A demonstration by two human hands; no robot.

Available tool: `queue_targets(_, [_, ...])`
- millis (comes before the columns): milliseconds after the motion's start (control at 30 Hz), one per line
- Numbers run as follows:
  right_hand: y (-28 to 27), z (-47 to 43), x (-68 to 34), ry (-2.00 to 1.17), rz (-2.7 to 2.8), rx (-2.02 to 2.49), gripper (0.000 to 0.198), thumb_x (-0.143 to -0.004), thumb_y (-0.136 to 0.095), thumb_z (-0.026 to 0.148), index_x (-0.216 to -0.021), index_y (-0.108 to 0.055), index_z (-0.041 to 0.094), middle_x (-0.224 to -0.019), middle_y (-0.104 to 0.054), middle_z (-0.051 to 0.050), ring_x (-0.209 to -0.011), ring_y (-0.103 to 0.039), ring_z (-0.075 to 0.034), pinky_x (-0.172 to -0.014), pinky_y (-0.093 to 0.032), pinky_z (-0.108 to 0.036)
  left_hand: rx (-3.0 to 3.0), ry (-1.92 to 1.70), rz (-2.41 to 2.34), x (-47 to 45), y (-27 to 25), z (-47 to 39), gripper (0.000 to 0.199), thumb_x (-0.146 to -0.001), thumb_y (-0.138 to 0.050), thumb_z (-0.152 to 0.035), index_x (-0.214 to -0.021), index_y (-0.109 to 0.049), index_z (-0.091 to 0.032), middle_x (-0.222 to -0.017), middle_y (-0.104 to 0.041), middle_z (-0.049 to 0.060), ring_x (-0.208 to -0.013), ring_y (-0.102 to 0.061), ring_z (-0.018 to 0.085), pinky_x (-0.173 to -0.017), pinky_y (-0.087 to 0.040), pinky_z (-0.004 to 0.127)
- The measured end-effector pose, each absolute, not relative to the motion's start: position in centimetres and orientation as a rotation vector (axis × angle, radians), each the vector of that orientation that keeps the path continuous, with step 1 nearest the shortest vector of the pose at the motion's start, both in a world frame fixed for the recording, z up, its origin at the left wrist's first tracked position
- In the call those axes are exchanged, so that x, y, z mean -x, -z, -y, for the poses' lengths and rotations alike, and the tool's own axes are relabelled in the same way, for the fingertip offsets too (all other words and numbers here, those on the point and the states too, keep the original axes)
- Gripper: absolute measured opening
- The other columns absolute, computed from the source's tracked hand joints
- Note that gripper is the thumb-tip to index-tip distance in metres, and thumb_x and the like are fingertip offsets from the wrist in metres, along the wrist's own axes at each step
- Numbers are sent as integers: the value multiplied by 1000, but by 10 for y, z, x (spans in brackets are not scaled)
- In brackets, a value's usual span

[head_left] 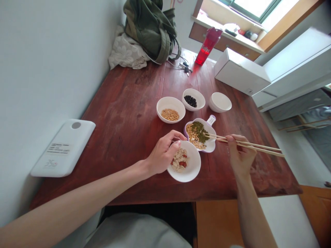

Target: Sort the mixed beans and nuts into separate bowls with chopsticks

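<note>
My left hand [165,151] grips the rim of a white bowl [192,165], thumb inside and fingers behind. Pale flat seeds [178,166] and a few red-brown pieces lie in that bowl. A pair of chopsticks [248,144] is held in my right hand [239,156]. Their tips reach into a white, purple-edged scalloped dish [211,146] with a short handle. Green beans [198,131] and yellow beans [192,132] sit inside it. Whether the tips pinch a bean I cannot tell. The bowl stands just in front of the dish.
Behind the dish stand a bowl [160,106] of yellow beans, a bowl [200,105] of black beans and a bare white bowl [219,102]. Farther back are a red bottle [207,48], keys [185,68], a white box [240,72] and a green bag [150,31]. A power bank [66,146] lies left.
</note>
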State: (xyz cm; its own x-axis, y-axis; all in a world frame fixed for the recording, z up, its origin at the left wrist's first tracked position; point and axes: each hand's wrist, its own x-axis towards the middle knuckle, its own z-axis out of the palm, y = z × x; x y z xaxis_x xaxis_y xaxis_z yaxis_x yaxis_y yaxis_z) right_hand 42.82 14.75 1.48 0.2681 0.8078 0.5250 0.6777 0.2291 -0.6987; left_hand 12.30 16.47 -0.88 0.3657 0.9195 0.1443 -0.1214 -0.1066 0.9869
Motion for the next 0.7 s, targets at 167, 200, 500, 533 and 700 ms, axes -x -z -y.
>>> queue_targets(167, [-14,-154,-421,-190,1467,1459,24,-103,-76,42,-95,-78,19,-83,-82,-5,-73,-81,-21,-69,-67,-32,-1385,-1050,-791,-123,7,-164,21,-110,-53,-34,-116,-67,-20,-120,-77,11,-108,-73,25,-95,-59,39])
queue_targets(200, [-14,-155,-421,-190,1476,1456,23,-103,-76,40,-94,-78,19,-83,-82,-4,-74,-81,-20,-69,-66,-31,-1387,-1052,-792,-123,7,-164,21,-110,-53,-33,-116,-67,-20,-120,-77,11,-109,-73,25,-96,-58,39])
queue_targets(500, [-14,-156,-421,-61,1584,1413,23,-105,-71,34,-89,-77,19,-80,-79,-4,-72,-76,-19,-68,-60,-31,-1399,-1058,-784,-123,8,-165,20,-109,-54,-32,-116,-68,-19,-119,-77,11,-102,-73,24,-91,-59,37])
queue_targets(533, [-14,-156,-421,-47,1578,1414,24,-105,-72,35,-88,-77,19,-80,-79,-4,-72,-76,-19,-68,-60,-31,-1400,-1058,-784,-123,8,-165,20,-109,-54,-33,-116,-68,-19,-119,-77,11,-101,-73,24,-90,-59,37])
queue_targets(700, [-26,-140,-420,-18,1438,1330,24,-102,-76,37,-85,-77,19,-80,-77,-3,-73,-73,-19,-68,-60,-33,-1401,-1062,-791,-123,9,-165,19,-109,-54,-32,-116,-68,-19,-119,-78,10,-100,-74,23,-89,-59,36])
